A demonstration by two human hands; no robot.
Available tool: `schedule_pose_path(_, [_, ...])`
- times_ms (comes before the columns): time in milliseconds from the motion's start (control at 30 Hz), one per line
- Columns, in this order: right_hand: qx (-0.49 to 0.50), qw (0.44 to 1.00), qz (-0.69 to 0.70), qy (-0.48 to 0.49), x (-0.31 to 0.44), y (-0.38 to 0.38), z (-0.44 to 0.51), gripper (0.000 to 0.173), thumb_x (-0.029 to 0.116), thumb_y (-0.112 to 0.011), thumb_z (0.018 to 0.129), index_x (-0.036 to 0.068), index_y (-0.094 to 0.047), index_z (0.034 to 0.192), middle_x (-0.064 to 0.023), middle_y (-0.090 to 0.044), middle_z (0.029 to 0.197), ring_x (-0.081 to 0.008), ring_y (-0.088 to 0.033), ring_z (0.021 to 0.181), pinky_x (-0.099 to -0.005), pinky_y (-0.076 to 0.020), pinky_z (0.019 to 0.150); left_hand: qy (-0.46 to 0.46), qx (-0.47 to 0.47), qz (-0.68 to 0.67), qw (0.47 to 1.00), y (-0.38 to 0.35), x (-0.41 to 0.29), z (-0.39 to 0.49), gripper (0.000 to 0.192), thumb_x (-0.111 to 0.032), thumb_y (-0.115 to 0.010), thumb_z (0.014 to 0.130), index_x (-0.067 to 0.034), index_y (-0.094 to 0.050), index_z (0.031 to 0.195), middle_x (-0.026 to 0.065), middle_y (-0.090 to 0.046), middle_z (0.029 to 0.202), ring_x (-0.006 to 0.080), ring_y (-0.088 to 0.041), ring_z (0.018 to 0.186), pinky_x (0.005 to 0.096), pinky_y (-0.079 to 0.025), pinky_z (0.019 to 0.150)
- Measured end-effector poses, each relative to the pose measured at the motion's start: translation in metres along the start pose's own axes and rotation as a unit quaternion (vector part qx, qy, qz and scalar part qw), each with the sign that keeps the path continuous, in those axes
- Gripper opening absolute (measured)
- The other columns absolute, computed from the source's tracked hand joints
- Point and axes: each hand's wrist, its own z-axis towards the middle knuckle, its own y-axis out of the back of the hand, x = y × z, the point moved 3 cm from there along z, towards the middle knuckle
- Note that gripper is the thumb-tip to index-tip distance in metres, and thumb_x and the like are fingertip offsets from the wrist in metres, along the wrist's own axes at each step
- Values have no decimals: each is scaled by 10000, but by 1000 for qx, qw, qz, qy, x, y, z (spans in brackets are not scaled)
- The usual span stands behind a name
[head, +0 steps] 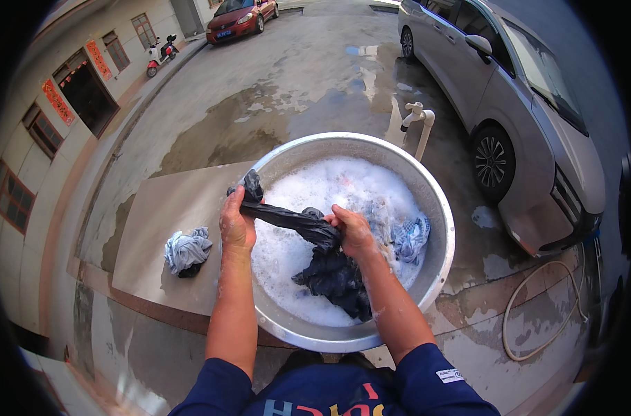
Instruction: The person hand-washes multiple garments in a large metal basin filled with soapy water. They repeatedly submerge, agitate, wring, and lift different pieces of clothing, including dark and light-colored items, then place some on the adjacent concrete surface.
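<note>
A wet black garment (pixel 289 219) is stretched between my hands over a large round metal basin (pixel 440 218). My left hand (pixel 237 221) grips its bunched end near the basin's left rim. Near the basin's middle, my right hand (pixel 351 229) holds the other part, and dark cloth (pixel 339 283) hangs from there into the suds. White foam (pixel 315 182) covers much of the water. A blue-and-white cloth (pixel 411 236) lies in the foam at the right side. Wrung light blue cloth (pixel 187 250) sits on a flat board left of the basin, with something black under it.
The flat board (pixel 154 208) extends left from the basin. A tap on a pipe (pixel 418 117) stands behind the basin's rim. A silver van (pixel 523 130) is parked at right, and a coiled hose (pixel 510 312) lies on the wet ground. A red car (pixel 240 21) stands farther off.
</note>
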Motion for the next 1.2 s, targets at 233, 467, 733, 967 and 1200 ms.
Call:
schedule_pose_path(233, [126,711,-688,-69,-68,-4,34,579,499,-753,819,-14,-745,1085,-203,-752,1055,-372,-717,959,-430,-570,854,27,10,-48,998,-8,-5,-7,254,-250,-666,990,-36,-683,1125,91,-727,1088,235,-699,1002,427,-569,915])
schedule_pose_path(467, [35,649,-742,166,-44,-29,36,186,184,-641,821,156,-778,943,-186,-739,929,-410,-714,895,-488,-590,808,-37,-30,27,999,17,-33,-59,531,-171,-616,1009,4,-461,1485,119,-677,1202,217,-676,1065,379,-542,977])
schedule_pose_path(733, [-41,729,-525,437,116,-112,16,188,96,-745,880,18,-761,1050,-103,-674,1042,-242,-664,956,-359,-533,819,-51,-13,18,998,3,-43,-50,464,-35,-646,958,-12,-537,1409,94,-671,1222,192,-667,1075,351,-535,988])
schedule_pose_path(967, [155,959,-107,213,134,-195,-32,213,100,-601,987,-3,-683,1155,-55,-725,960,-122,-674,818,-268,-554,751,-52,-47,-115,991,-3,-13,-17,468,-119,-536,1030,-30,-456,1482,141,-611,1315,279,-595,1220,435,-464,1088])
schedule_pose_path(1200, [19,884,-422,200,35,-153,6,241,132,-671,904,3,-725,1101,-84,-744,965,-194,-692,887,-304,-539,809,20,47,-176,983,-9,20,-18,494,-364,-458,1081,-9,-491,1422,174,-652,1315,306,-676,1140,428,-550,995])
